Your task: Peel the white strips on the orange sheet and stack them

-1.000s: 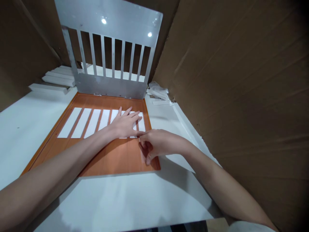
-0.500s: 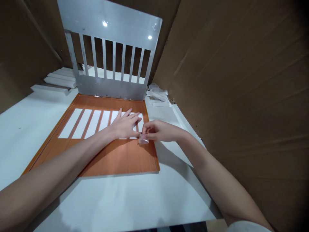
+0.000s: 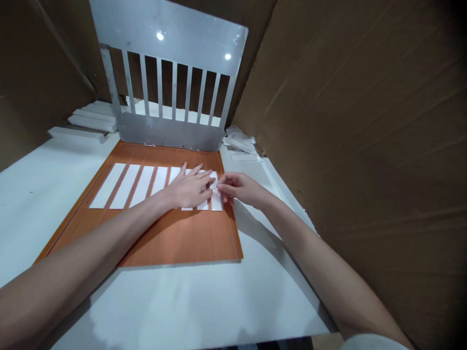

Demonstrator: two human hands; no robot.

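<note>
White strips (image 3: 104,188) lie side by side on an orange board (image 3: 175,238). My left hand (image 3: 190,189) rests flat over the strips toward the right, its fingers spread, covering parts of several of them. At the rightmost strip, my right hand (image 3: 237,188) is closed in a pinch, thumb and forefinger together. A small piece of clear film (image 3: 216,200) shows just below those fingertips, over the lower part of that strip. Whether the film lies fully flat there I cannot tell. Behind the board stands a slotted metal plate (image 3: 171,131), raised upright along its back edge.
White bars (image 3: 93,122) are stacked at the back left of the white table (image 3: 204,301). Crumpled clear scraps and white pieces (image 3: 240,141) lie at the back right. Brown cardboard walls (image 3: 350,146) close in the right side and back.
My right hand has moved up along the rightmost strip. The clear film, earlier below the strip's bottom end, now lies over its lower part. My left hand has stayed nearly still.
</note>
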